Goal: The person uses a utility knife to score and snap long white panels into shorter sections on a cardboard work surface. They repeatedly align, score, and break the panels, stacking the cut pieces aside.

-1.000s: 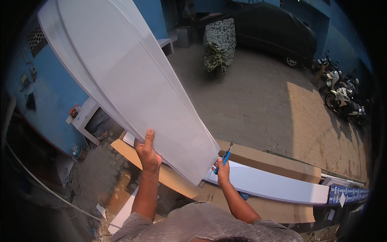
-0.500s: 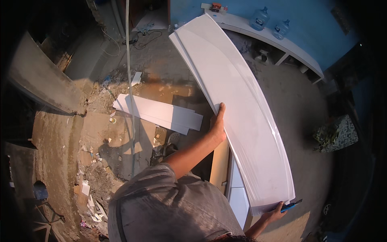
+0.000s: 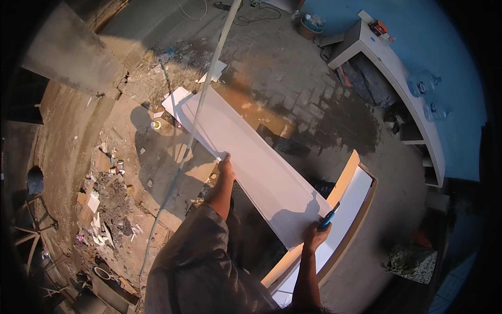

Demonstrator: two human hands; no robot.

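Observation:
A long white panel, apparently several thin panels together, slants from the middle left to the lower right before me. My left hand is closed on its left edge, roughly halfway along. At the near end my right hand grips the panel's corner and also holds a blue utility knife, its dark tip pointing away. The panel's far end lies over or just above other white panels on the ground; contact cannot be judged. Under the near end, an open long cardboard box holds more white panels.
A grey pole crosses in front of the panel. Rubble and scraps cover the ground at left. Along the blue wall stands a white bench with clear water jugs. A patterned bag sits at lower right.
The panel has swung left and down, its far end now over the panels on the ground. Both hands keep their grip. The view has turned, bringing more of the cardboard box into sight.

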